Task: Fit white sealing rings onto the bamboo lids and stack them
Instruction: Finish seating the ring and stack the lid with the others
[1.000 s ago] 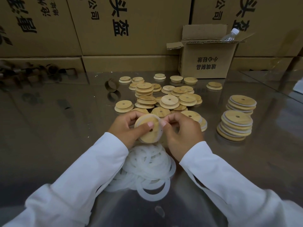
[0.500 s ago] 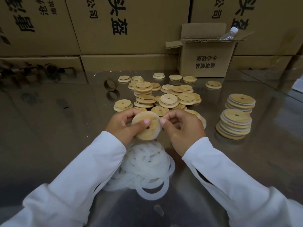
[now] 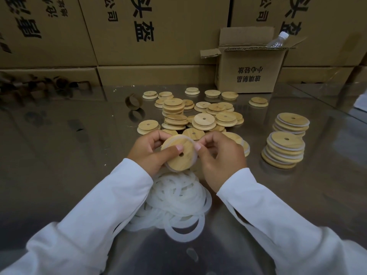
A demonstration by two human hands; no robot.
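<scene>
The left hand (image 3: 148, 153), fingers curled behind and thumb across the face, grips a lid (image 3: 179, 155) held tilted above the bench (image 3: 69, 155). The right hand (image 3: 220, 157) pinches the ring (image 3: 184, 138) at the lid's right edge. The ring shows along the upper rim and appears only partly seated. Pressed home on one side first, it may spring off the other; stretched unevenly, it could twist. A dropped lid would land on the ring pile (image 3: 178, 197) just below, or scatter the loose lids (image 3: 204, 120) beyond. The stacks (image 3: 284, 149) at right sit unevenly, so a careless placing might topple them.
</scene>
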